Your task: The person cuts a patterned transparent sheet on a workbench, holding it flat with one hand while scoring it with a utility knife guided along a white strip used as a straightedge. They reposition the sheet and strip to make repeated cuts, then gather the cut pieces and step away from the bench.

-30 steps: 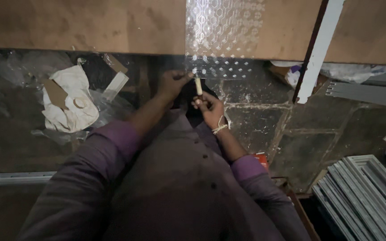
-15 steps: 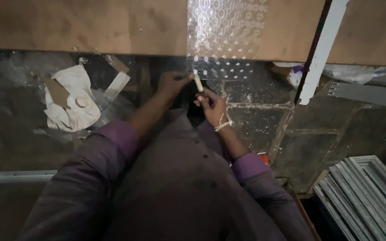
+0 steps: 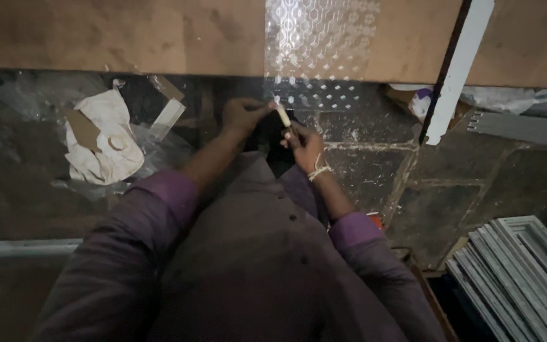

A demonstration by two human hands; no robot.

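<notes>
My right hand (image 3: 305, 145) grips a small pale stick-shaped tool (image 3: 283, 116), its tip held up against the lower edge of a clear patterned sheet (image 3: 320, 44). My left hand (image 3: 242, 115) is closed on the edge of that sheet, just left of the tool. The sheet lies over a brown board (image 3: 128, 35) and hangs past its near edge. A dark object sits between my hands; what it is I cannot tell. A pale thread circles my right wrist.
Crumpled white paper and cardboard scraps (image 3: 99, 139) lie on the dark stone floor at left. A white strip (image 3: 457, 69) leans at right. Grey metal frames (image 3: 520, 272) are stacked at lower right. A pale rail (image 3: 20, 246) runs at left.
Both hands stay at the sheet's edge; the pale tool has shifted slightly and the view has drifted a little.
</notes>
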